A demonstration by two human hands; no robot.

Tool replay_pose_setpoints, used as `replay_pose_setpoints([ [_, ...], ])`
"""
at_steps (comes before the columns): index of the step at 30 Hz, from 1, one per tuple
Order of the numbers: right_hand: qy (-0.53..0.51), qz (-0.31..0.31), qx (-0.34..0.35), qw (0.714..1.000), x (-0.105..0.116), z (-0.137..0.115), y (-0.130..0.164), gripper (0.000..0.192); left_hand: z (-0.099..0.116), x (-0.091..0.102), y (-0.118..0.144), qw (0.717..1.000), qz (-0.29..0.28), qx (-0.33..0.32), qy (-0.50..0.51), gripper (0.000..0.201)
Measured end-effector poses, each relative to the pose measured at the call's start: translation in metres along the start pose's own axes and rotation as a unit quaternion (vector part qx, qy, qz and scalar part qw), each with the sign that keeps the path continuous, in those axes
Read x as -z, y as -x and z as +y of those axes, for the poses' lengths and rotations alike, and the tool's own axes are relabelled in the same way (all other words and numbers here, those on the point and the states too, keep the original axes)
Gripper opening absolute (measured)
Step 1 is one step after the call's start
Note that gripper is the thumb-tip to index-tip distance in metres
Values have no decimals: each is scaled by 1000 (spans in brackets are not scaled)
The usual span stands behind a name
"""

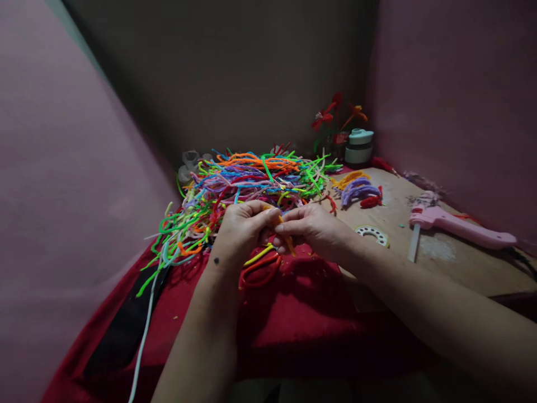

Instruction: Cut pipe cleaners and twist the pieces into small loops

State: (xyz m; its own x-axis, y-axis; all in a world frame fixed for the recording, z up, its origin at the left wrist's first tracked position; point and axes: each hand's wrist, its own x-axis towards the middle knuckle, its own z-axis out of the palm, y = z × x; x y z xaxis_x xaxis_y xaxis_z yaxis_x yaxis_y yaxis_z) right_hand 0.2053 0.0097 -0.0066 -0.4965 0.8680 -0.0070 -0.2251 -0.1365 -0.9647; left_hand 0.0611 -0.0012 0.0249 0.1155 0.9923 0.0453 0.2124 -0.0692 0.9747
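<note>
An orange pipe cleaner (286,238) is being pinched between left hand (243,229) and right hand (312,228), the big multicoloured pile (251,179) remaining unused.

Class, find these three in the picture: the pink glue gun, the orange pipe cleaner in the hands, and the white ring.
pink glue gun (459,226), head view, on its body.
orange pipe cleaner (289,243), head view, lower end.
white ring (372,233), head view, its rim.
</note>
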Motion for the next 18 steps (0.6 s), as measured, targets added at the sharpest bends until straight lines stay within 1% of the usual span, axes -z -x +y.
replay_pose_setpoints([
  [3, 47, 16, 46, 998, 1, 4, -1, 10, 1, -3, -1, 999, 24, -8, -21, 17],
  [6, 134, 59, 105, 984, 1, 7, -1, 11, -2, -5, -3, 996, 58, -22, -62, 17],
  [8, 150, 73, 113, 980, -1, 6, -1, 13, -4, -4, -4, 992, 80, -36, -85, 17],
  [10, 106, 56, 78, 990, -2, 5, 0, 13, -5, -3, -5, 994, 74, -36, -72, 17],
  [12, 38, 21, 25, 999, -2, 3, 1, 10, -3, 0, -5, 998, 50, -17, -43, 17],
  [15, -25, -27, -19, 999, 1, 3, 1, 6, 2, 3, -3, 999, 26, 19, -28, 18],
  [18, -55, -67, -31, 996, 4, 3, 1, 18, 6, 5, -2, 998, 33, 38, -26, 17],
])
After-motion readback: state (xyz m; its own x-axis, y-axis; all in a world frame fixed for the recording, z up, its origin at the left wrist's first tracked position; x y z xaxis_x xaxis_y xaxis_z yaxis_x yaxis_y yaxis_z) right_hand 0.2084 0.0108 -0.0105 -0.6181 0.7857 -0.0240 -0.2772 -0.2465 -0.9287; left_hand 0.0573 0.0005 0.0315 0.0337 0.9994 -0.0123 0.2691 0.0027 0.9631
